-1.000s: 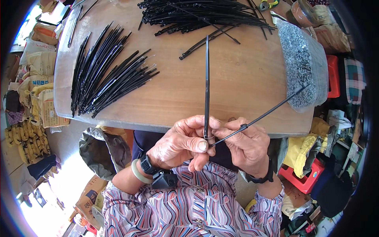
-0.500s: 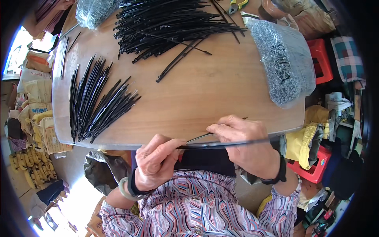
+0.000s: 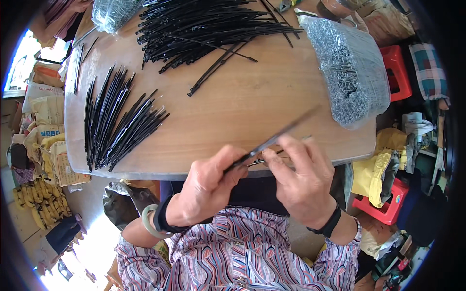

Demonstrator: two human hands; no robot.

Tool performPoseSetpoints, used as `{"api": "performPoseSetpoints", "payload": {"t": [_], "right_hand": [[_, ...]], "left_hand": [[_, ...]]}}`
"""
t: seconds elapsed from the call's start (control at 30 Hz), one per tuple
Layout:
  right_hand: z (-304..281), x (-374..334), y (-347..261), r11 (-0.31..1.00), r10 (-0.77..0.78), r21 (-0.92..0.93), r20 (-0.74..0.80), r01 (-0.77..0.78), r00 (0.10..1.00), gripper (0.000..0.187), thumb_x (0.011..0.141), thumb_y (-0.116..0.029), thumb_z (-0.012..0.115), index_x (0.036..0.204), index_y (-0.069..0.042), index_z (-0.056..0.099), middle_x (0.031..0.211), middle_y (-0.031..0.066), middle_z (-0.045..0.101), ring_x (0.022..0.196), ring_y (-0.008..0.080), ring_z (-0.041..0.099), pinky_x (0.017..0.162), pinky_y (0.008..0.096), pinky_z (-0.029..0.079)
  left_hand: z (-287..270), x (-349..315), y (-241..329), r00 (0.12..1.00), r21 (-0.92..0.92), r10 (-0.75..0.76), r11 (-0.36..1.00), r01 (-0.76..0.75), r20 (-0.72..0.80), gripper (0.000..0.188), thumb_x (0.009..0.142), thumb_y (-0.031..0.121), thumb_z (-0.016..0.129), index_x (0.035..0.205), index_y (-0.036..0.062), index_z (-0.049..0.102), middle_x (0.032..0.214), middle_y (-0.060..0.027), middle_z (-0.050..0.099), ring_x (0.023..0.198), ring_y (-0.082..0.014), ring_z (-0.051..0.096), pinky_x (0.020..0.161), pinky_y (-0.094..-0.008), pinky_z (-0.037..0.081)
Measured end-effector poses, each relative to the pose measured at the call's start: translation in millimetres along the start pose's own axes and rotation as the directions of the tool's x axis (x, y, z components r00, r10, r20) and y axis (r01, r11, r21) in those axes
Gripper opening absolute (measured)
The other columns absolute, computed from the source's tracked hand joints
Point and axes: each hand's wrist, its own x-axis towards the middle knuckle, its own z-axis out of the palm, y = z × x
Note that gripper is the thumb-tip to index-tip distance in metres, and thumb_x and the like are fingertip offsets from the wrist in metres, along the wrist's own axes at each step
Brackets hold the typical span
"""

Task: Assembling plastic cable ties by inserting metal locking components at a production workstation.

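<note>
My left hand (image 3: 208, 179) is closed around a thin black strip (image 3: 274, 138), blurred by motion, that slants up and to the right above the table edge. A second slim dark piece (image 3: 256, 161) spans the gap between my hands, and my right hand (image 3: 303, 177) pinches its far part between thumb and fingers. Left of my hands, black strips (image 3: 119, 121) lie fanned out on the wooden table (image 3: 233, 111). A larger heap of black strips (image 3: 199, 31) covers the table's far middle, with a few loose ones at its near side.
A clear plastic bag of small shiny metal pieces (image 3: 347, 72) lies at the table's right; a similar bag (image 3: 112, 17) sits far left. Pliers (image 3: 287, 5) show at the top edge. Red stools (image 3: 399, 72) stand on the right. Another person's arm (image 3: 60, 17) is at top left.
The black strip has swung from nearly level to slanting up and right. Both hands have shifted a little, my left one up and to the right.
</note>
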Motion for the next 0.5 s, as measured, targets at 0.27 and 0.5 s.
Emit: {"api": "performPoseSetpoints", "payload": {"t": [0.27,0.5], "right_hand": [[12,20,11,0.995,0.001,0.098,0.197,-0.021,0.980,0.025,0.067,-0.009,0.073,0.091,-0.008,0.072,0.103,0.0083,0.063,0.099,0.0280,0.057,0.087,0.0374,0.045],[-66,16,71,0.944,0.311,0.138,-0.068,-0.300,0.948,0.025,0.074,-0.004,0.074,0.098,-0.006,0.071,0.099,0.0073,0.063,0.096,0.0261,0.061,0.087,0.0370,0.044]], "left_hand": [[-8,-2,-4,0.918,0.467,0.388,0.799,-0.378,0.080,0.040,0.065,-0.008,0.061,0.104,-0.0009,0.061,0.082,-0.0117,0.058,0.070,-0.0287,0.063,0.052,-0.0390,0.047],[-98,-34,19,0.902,0.862,0.270,0.474,0.180,-0.337,0.043,0.087,-0.001,0.066,0.128,-0.0027,0.056,0.115,-0.0228,0.057,0.108,-0.0382,0.057,0.097,-0.0449,0.044]]}}
